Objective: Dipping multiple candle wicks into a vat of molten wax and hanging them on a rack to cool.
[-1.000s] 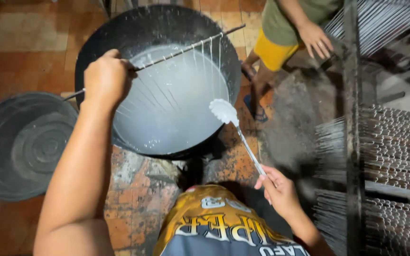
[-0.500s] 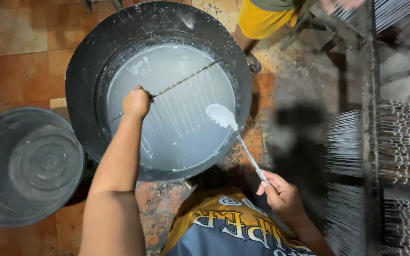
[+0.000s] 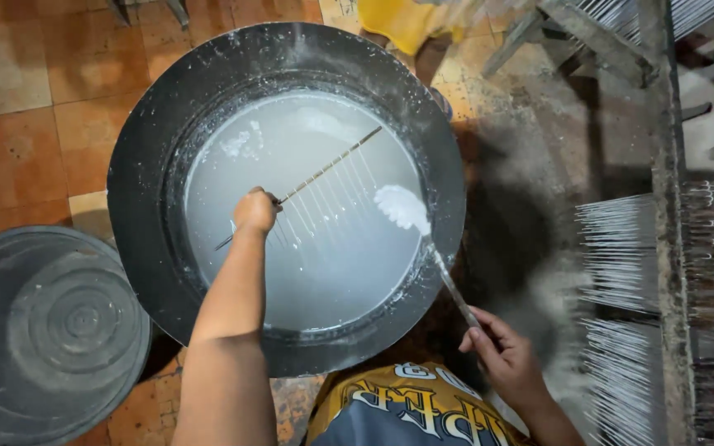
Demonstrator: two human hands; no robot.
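A large black basin [image 3: 150, 149] on the tiled floor holds milky white liquid [image 3: 291, 157]. My left hand [image 3: 255, 211] grips a thin rod [image 3: 328, 169] from which several thin white strands hang, held low over the liquid. My right hand [image 3: 502, 351] holds the handle of a wax-coated white ladle [image 3: 401, 206], whose bowl is at the liquid's right edge.
A round dark lid [image 3: 51, 330] lies on the floor at the lower left. Racks of thin white hanging pieces [image 3: 621, 248] and a wooden frame [image 3: 671, 206] stand on the right. A yellow object [image 3: 398, 21] sits beyond the basin at the top.
My left hand has lowered the rod from above the basin's rim down toward the liquid. The view has moved closer over the basin. The other person at the top has left the view.
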